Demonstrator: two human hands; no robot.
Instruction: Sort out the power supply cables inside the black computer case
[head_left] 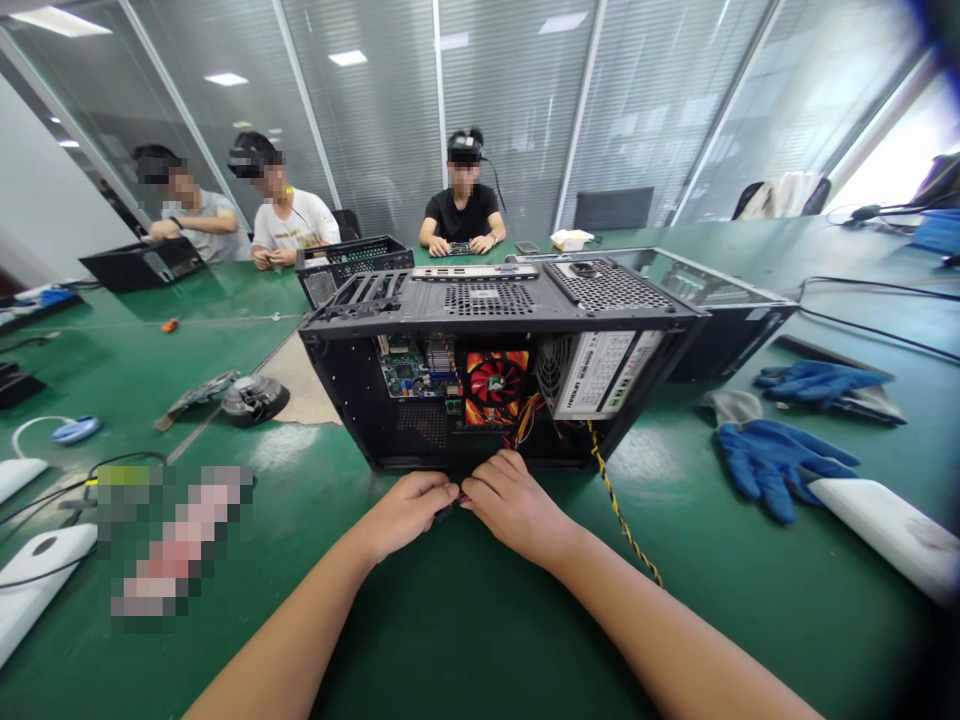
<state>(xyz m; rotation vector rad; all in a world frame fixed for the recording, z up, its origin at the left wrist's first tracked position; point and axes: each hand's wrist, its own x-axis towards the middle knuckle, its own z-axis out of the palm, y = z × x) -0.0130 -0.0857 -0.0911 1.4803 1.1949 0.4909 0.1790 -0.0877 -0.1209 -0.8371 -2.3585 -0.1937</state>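
A black computer case (480, 318) lies on the green table with its open side towards me. Inside it are a motherboard (409, 372), a red and black cooling fan (495, 382) and a white-labelled power supply (606, 375). Multicoloured wires (525, 422) run from the power supply down to my hands. At the case's near edge, my left hand (409, 512) is closed in a pinch on a small dark cable connector (445, 513). My right hand (514, 500) is closed round the wires beside it, fingers touching the left hand's. A yellow-black twisted cable (619, 510) hangs out at the right.
Blue gloves (772, 460) and a white box-like object (892, 525) lie at the right. Another case (739, 320) stands behind. At the left are a round metal-and-black part (255, 398) and white power strips (45, 575). Several people sit across the table (247, 540).
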